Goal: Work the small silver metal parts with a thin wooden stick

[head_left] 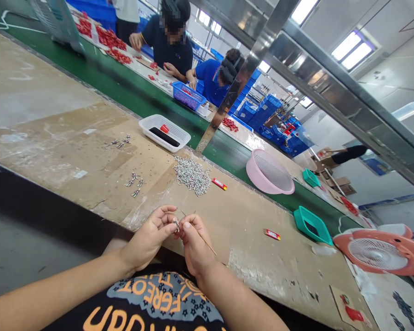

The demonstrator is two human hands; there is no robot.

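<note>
In a factory hall, on a patched tan work surface [72,151], the left hand [148,239] pinches one small metal part [176,225] in its fingertips, while the right hand [195,243] grips one thin wire [209,247] beside it. Ahead lies a heap of similar parts [192,174], near one white tray [179,133]. Two co-workers [167,48] sit beyond.

black t-shirt [69,322] with orange lettering [122,319], grey print [165,294]
</note>
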